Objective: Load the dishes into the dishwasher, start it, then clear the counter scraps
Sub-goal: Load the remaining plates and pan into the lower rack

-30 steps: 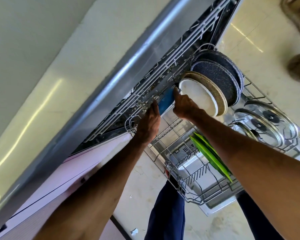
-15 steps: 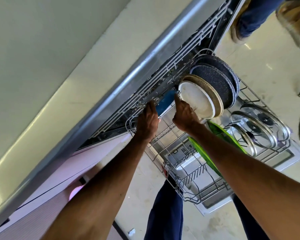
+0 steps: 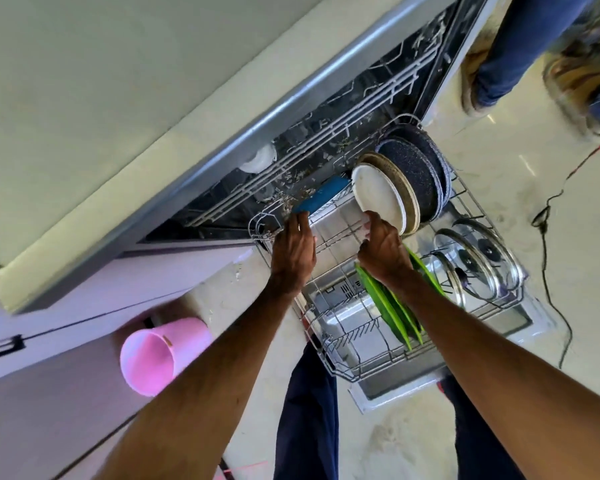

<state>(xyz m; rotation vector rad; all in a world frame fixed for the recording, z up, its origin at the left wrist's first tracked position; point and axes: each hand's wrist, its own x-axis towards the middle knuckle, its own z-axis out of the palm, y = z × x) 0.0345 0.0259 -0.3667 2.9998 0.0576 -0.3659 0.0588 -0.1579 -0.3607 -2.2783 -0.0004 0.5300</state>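
Note:
The dishwasher's lower rack [image 3: 327, 355] is pulled out over the open door. A blue plate [image 3: 326, 195] stands on edge at the rack's far end, and the straight fingers of my left hand [image 3: 293, 251] touch its near edge. A white plate [image 3: 378, 192] stands upright beside it, leaning on a brown-rimmed plate [image 3: 407, 192] and dark speckled pans [image 3: 416, 171]. My right hand [image 3: 383, 249] curls round the white plate's lower rim. Green plates [image 3: 392, 306] stand in the rack under my right forearm. Glass lids [image 3: 478, 261] fill the rack's right side.
A pink bucket [image 3: 153, 355] lies on the floor at the left, by the cabinet fronts. Another person's legs and shoes [image 3: 485, 77] stand at the upper right. A black cable [image 3: 548, 216] runs over the floor on the right. The counter edge [image 3: 222, 147] overhangs the dishwasher.
Both hands have drawn back a little towards me along the rack. The left hand's fingers have eased off the blue plate to its edge. The view has widened, showing the pink bucket.

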